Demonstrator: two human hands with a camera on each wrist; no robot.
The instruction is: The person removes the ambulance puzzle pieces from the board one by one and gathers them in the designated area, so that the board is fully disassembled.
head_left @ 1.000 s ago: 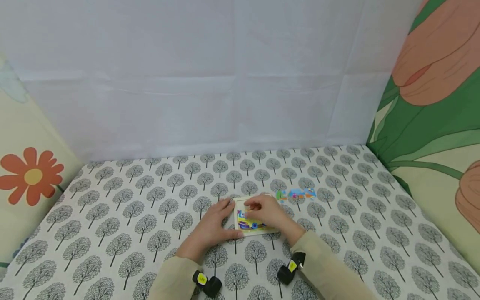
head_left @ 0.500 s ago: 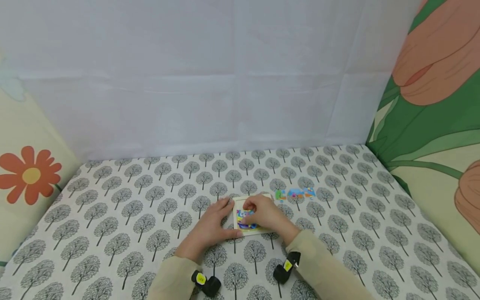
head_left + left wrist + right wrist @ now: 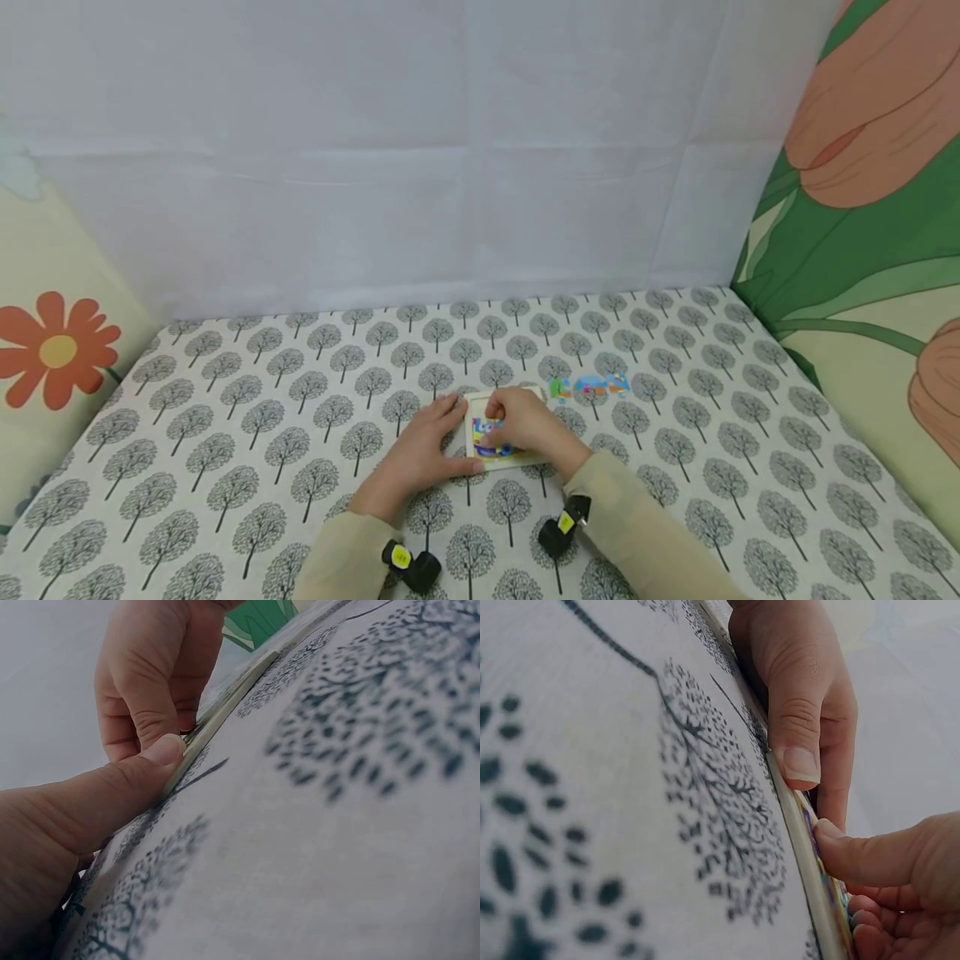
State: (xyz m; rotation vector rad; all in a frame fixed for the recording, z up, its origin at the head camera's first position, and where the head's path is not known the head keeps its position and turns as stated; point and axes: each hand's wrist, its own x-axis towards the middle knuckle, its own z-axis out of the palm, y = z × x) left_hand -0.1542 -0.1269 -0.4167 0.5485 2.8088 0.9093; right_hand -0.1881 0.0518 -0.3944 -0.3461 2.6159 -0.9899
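A light-coloured puzzle tray lies flat on the tablecloth at the front middle in the head view, with a bright yellow, purple and blue picture inside its rim. My left hand holds the tray's left side, thumb on the near corner and fingers toward the far one. My right hand is over the tray, fingers curled, thumb pressing on the picture just inside the rim. Bits of the picture show between that thumb and the fingers; the hand hides the tray's right part.
Several loose puzzle pieces in green, blue and orange lie in a row just right of the tray. The tree-print tablecloth spreads all around. A white sheet hangs behind, and flowered panels stand on both sides.
My right hand has shifted a little to the left, its thumb coming down onto the picture nearer the tray's left rim. The left hand keeps its hold on the tray.
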